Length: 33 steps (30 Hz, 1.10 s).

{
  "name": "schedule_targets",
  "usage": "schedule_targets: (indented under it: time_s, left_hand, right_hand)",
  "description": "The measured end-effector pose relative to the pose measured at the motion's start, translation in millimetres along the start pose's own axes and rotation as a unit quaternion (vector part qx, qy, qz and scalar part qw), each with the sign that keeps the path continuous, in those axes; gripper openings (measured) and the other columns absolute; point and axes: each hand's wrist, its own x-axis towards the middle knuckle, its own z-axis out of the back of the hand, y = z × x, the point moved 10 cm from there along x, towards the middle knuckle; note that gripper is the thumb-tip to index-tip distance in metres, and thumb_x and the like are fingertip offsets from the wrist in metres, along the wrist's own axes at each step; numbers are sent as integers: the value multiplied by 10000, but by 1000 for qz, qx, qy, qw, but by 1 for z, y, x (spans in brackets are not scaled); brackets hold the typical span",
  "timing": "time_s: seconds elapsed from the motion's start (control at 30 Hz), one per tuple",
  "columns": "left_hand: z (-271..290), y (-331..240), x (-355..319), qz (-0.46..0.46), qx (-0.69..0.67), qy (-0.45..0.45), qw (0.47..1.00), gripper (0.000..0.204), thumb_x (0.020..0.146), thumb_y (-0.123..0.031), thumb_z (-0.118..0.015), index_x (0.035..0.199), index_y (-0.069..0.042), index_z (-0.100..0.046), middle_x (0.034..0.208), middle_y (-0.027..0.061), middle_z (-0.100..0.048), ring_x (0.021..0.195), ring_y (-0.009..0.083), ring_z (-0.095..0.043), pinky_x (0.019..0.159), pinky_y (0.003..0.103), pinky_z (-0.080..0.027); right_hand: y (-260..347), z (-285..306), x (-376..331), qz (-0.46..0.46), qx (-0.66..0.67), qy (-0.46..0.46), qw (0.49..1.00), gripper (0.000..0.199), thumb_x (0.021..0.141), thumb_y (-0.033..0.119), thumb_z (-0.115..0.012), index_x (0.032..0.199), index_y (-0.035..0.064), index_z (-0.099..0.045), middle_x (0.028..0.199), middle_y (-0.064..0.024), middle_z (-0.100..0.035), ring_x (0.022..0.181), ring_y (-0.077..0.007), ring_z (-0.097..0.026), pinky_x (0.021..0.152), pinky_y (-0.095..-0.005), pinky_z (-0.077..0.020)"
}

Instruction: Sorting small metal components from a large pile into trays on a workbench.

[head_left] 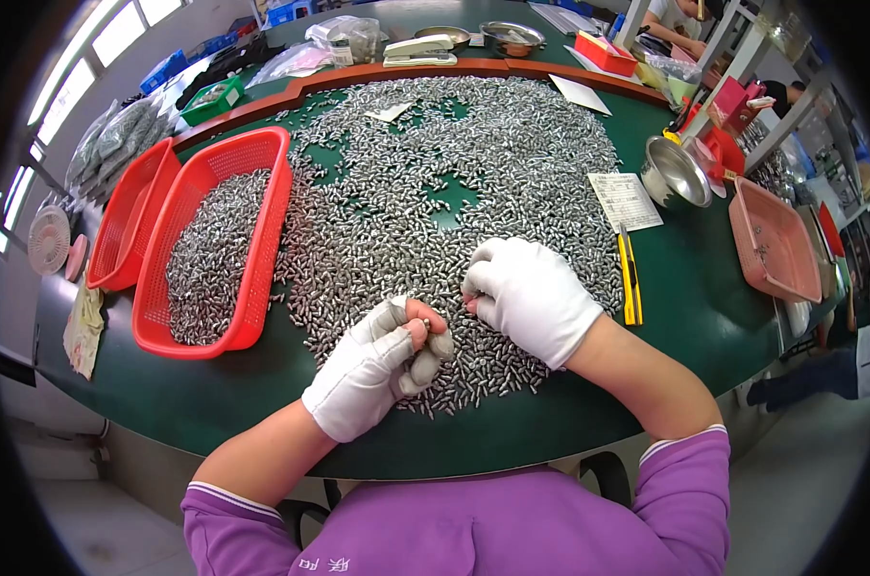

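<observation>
Head: metal pieces [382, 245] under right hand [531, 300].

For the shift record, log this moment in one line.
left hand: pinching small metal part; right hand: over loose pile; red basket: holding more parts

You sit in bright, fairly even light; the rectangular white windows [67, 91] to your left glare, washed out. Countless tiny glints come off the small, pointed silver metal pieces [387, 259] before you, while the smooth dark-green desk [708, 326] carries a soft sheen. Your near area looks reasonably sharp, the far background softer. Fisheye distortion curves the desk's edges, and black vignetting rings your view.
</observation>
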Motion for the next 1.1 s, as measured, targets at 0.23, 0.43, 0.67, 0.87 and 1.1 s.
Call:
schedule_targets:
  time_s: [0.23,0.43,0.67,0.87,1.1]
  left_hand:
    - [-2,1,0,2,-15,30,999,209,968,-278,-600,1069,-98,-568,933,20,-617,700,74,-505,593,202,-390]
    - [-2,2,1,10,-12,15,1000,215,954,-288,-615,1058,-106,-563,924,18,-597,668,78,-459,591,207,-371]
    - [0,2,1,10,-14,6,1000,237,933,-305,-639,1041,-113,-552,923,23,-576,645,83,-417,584,214,-348]
    - [2,4,0,19,-40,33,998,167,974,-218,-581,1088,-99,-557,969,19,-620,758,73,-546,675,203,-449]
    - [0,9,0,35,-61,46,996,246,946,-189,-613,1160,-110,-520,1017,20,-614,801,69,-548,722,207,-459]
  right_hand:
    - [4,0,0,10,2,19,1000,100,766,181,-711,818,103,-675,904,-68,-609,840,-286,-624,745,-402,-518]
    - [7,2,2,16,-16,3,1000,98,752,160,-707,820,98,-674,900,-66,-609,842,-287,-622,748,-399,-520]
    - [9,-1,0,20,40,25,999,88,753,144,-696,832,107,-678,889,-61,-607,861,-281,-617,771,-392,-515]
    - [6,4,4,20,42,3,999,77,775,140,-694,836,100,-669,916,-62,-629,874,-284,-620,765,-391,-515]
    - [28,25,1,83,328,-63,939,143,767,52,-746,889,52,-672,952,-77,-634,876,-250,-635,770,-342,-526]
